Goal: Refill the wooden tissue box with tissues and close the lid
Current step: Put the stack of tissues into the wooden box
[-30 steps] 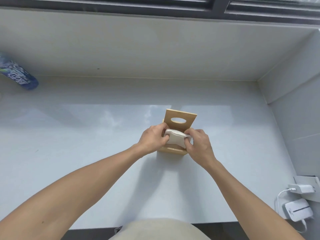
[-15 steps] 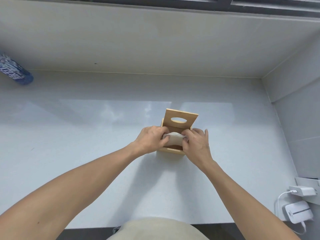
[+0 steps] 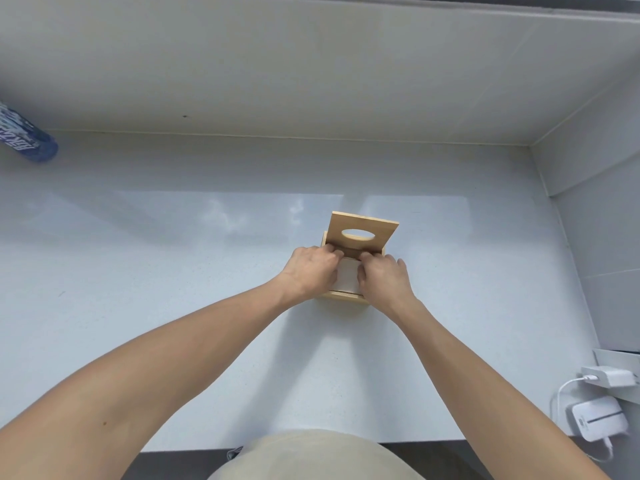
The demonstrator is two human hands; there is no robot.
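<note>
We see a pale worktop from above, and near its middle stands the wooden tissue box. Its lid is open and stands tilted up at the far side of the box, with an oval hole in it. Inside the box lies a white pack of tissues, which shows between the two hands.

Our left hand is on the left part of the box, with the fingers bent down over the tissues. Our right hand is on the right part, also with curled fingers on the tissues. Both hands press on the white pack from its two sides, and the fingertips of both reach the far edge of the pack, just under the lid. We cannot tell if the fingers close around the pack or only push it down.

At the far left edge of the worktop lies a blue bottle, well apart from the box. At the near right corner there is a white charger with a cable and a small white device beside it.
</note>
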